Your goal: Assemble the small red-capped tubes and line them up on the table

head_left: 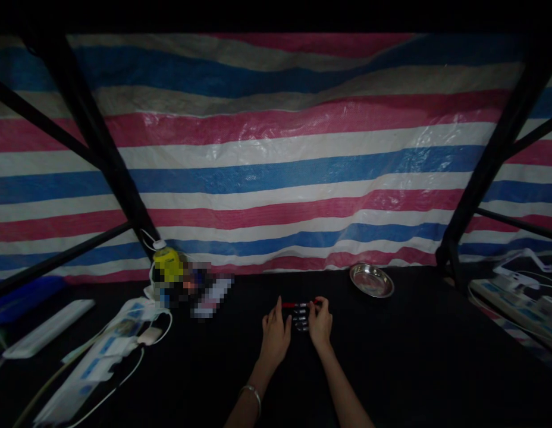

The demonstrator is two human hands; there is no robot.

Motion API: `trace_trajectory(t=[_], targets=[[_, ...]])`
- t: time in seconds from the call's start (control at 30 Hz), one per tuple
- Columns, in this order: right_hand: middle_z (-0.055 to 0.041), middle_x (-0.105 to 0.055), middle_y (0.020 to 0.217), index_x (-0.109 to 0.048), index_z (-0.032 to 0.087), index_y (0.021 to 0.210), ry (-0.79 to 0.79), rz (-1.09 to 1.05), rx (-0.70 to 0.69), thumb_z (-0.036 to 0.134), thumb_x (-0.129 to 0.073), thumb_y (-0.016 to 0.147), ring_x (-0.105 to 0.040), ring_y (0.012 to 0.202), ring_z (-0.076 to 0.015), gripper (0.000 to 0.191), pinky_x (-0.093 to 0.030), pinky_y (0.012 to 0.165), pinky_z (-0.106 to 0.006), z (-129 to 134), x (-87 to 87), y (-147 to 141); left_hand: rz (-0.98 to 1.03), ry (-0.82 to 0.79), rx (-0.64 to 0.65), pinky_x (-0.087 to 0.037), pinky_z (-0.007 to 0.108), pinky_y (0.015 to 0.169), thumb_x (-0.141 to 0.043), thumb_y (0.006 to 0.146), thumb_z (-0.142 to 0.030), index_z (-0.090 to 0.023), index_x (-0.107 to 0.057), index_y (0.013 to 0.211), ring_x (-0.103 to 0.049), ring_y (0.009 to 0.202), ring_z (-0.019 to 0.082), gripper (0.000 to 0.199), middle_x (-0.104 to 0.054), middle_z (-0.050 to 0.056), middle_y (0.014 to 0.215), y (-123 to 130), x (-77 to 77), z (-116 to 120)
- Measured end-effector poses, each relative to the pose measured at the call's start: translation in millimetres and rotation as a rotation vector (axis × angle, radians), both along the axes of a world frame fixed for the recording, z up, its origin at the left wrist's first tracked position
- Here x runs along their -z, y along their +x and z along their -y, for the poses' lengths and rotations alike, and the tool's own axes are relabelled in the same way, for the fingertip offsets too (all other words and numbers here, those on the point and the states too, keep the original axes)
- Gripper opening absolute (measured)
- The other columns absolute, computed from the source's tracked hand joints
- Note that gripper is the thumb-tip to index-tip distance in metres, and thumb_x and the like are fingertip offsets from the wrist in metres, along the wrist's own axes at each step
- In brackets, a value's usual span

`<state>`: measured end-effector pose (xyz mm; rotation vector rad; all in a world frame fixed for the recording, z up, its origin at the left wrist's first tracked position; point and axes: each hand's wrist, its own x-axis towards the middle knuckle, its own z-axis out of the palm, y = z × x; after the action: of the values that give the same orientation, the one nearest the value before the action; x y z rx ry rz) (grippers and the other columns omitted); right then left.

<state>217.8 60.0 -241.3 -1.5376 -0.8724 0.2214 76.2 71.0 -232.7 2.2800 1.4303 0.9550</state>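
A slim red pen-like stick (290, 305) with a silver band at its middle lies crosswise between my hands. My right hand (320, 324) has its fingers closed around the stick's right end. At the left end, my left hand (275, 333) has its index finger stretched out beside the tip and its thumb apart; whether it presses on the stick is hard to see. Just below, several dark pen-like sticks (301, 321) with silver bands lie side by side on the black table (298, 374), their ends partly hidden by my hands.
A round metal dish (372, 280) stands at the back right. On the left are a power strip (102, 356) with plugs and cables, a white bar (50, 329) and a yellow bottle (168, 264) beside blurred items. Another power strip (512, 303) lies right. Striped sheeting (294, 166) hangs behind.
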Motion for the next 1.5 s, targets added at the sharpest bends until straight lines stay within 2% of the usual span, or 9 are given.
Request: trace_trajectory(t=[0.2,0.3,0.43,0.6,0.7,0.9,1.03,1.17,1.5], targets=[[-0.0072,-0.071,0.076,-0.047,0.019,0.097,0.080,-0.200,-0.067,0.043,-0.049,0.081,-0.068,0.072,-0.0232,0.029,-0.048,0.063,-0.030,0,-13.1,-4,0.078,0.076,0.031,-0.036,0.046,0.098,-0.031,0.093,-0.029,-0.017,-0.023,0.140,-0.049,0.117,0.022,0.049,-0.053,0.014,0.125,-2,0.9,1],[-0.0077,-0.071,0.081,-0.046,0.018,0.101,0.146,-0.244,-0.073,0.043,-0.050,0.083,-0.068,0.080,-0.0216,0.031,-0.048,0.070,-0.030,8,-26.0,-11,0.174,0.117,0.025,-0.041,0.043,0.094,-0.034,0.092,-0.030,-0.019,-0.028,0.139,-0.055,0.107,0.020,0.048,-0.056,0.012,0.118,-4,4.1,0],[-0.0085,-0.071,0.086,-0.046,0.018,0.105,0.228,-0.274,-0.113,0.043,-0.049,0.085,-0.068,0.083,-0.0202,0.032,-0.050,0.072,-0.029,20,-40.2,-30,0.309,0.162,-0.028,-0.049,0.036,0.085,-0.038,0.091,-0.036,-0.019,-0.044,0.130,-0.060,0.092,0.017,0.043,-0.059,0.008,0.100,-8,5.8,-1],[-0.0106,-0.070,0.094,-0.049,0.017,0.103,0.271,-0.229,-0.173,0.040,-0.049,0.086,-0.067,0.089,-0.0201,0.028,-0.052,0.075,-0.030,29,-50.3,-51,0.389,0.187,-0.079,-0.052,0.033,0.078,-0.039,0.091,-0.038,-0.019,-0.062,0.110,-0.061,0.088,0.018,0.036,-0.059,0.008,0.096,-13,0.7,0],[-0.0112,-0.069,0.096,-0.049,0.017,0.103,0.294,-0.224,-0.169,0.039,-0.049,0.086,-0.066,0.091,-0.0200,0.028,-0.053,0.077,-0.032,28,-56.7,-52,0.392,0.199,-0.071,-0.052,0.035,0.081,-0.041,0.090,-0.037,-0.019,-0.063,0.109,-0.060,0.091,0.019,0.034,-0.060,0.009,0.098,-12,-0.2,2],[-0.0118,-0.070,0.094,-0.053,0.016,0.101,0.314,-0.181,-0.230,0.040,-0.053,0.084,-0.067,0.089,-0.0209,0.029,-0.053,0.076,-0.033,24,-61.7,-45,0.340,0.195,0.093,-0.052,0.035,0.085,-0.039,0.091,-0.036,-0.022,-0.060,0.114,-0.060,0.096,0.018,0.034,-0.061,0.007,0.102,-10,1.1,6],[-0.0135,-0.069,0.096,-0.049,0.016,0.105,0.382,-0.270,-0.176,0.039,-0.053,0.084,-0.067,0.088,-0.0209,0.032,-0.053,0.078,-0.035,24,-59.4,-43,0.325,0.216,0.089,-0.053,0.036,0.085,-0.038,0.092,-0.035,-0.021,-0.060,0.113,-0.061,0.094,0.018,0.033,-0.062,0.007,0.101,-8,-0.6,8],[-0.0143,-0.069,0.095,-0.048,0.015,0.104,0.441,-0.275,-0.212,0.041,-0.053,0.084,-0.069,0.082,-0.0209,0.033,-0.055,0.076,-0.037,22,-61.8,-37,0.324,0.253,0.101,-0.053,0.037,0.085,-0.039,0.092,-0.035,-0.021,-0.060,0.111,-0.061,0.094,0.018,0.032,-0.063,0.007,0.100,-7,-2.2,8],[-0.0078,-0.070,0.089,-0.051,0.018,0.100,0.324,-0.121,-0.361,0.044,-0.053,0.083,-0.069,0.076,-0.0191,0.031,-0.055,0.067,-0.030,26,-77.4,-27,0.265,0.263,0.156,-0.051,0.038,0.087,-0.035,0.093,-0.031,-0.021,-0.057,0.112,-0.060,0.096,0.018,0.032,-0.062,0.007,0.103,-6,-5.8,10]])
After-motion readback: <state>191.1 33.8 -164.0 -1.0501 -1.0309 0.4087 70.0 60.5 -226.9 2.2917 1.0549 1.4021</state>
